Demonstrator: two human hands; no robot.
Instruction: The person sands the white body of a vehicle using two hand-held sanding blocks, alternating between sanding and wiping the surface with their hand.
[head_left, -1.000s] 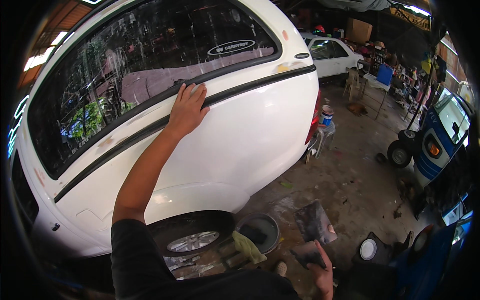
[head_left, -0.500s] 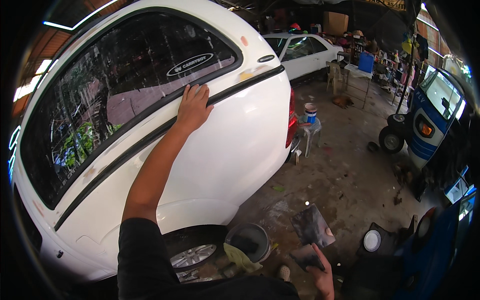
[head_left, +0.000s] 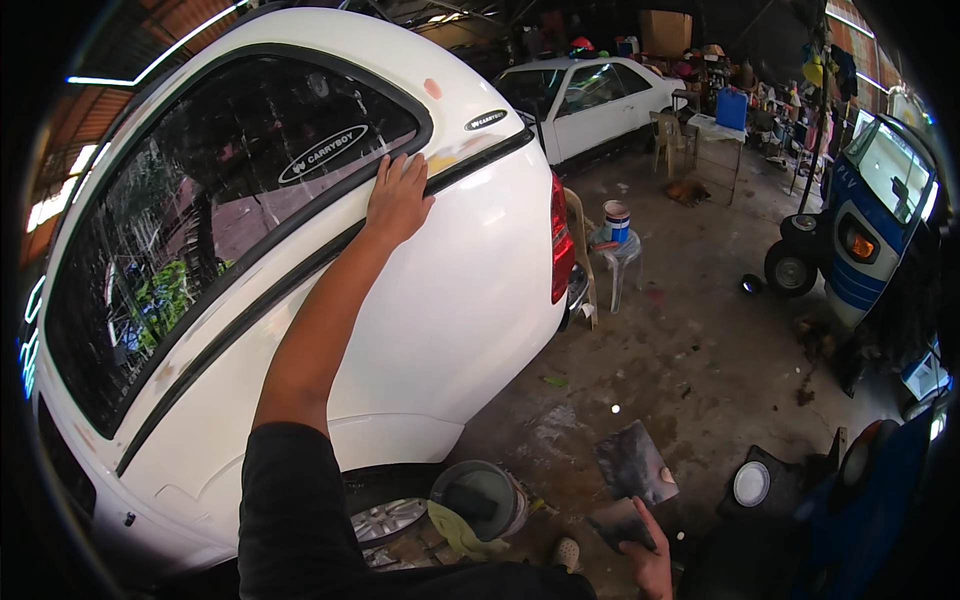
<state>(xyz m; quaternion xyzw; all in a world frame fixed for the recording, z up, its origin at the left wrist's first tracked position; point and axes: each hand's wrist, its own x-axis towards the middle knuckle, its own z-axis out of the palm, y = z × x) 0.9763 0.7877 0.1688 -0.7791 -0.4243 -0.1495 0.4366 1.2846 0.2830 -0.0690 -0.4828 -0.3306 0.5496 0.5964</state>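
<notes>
My left hand [head_left: 399,203] lies with its fingers extended on the white canopy of a pickup-like vehicle [head_left: 470,270]. Its fingertips reach the black rubber edge of the dark side window [head_left: 250,170], just above a black trim strip [head_left: 240,312]. A yellowish patch [head_left: 441,163] shows on the paint right beside the fingers. Low on the right, my right hand [head_left: 648,553] grips a dark grey sheet [head_left: 618,522] that looks like sandpaper. A larger dark sheet [head_left: 632,460] shows just beyond it; whether that one is held or lies on the floor I cannot tell.
Below the vehicle's side stands a bucket [head_left: 515,500] with a greenish cloth [head_left: 462,535] over its rim. Behind the tail light, a paint can [head_left: 616,220] sits on a plastic stool [head_left: 620,262]. A blue-and-white three-wheeler [head_left: 860,245], a dog [head_left: 687,192] and a white car [head_left: 600,110] are farther off.
My left hand has slid along the canopy toward its rear, closer to the yellowish patch. The view has shifted a little. My right hand still holds the dark sheet.
</notes>
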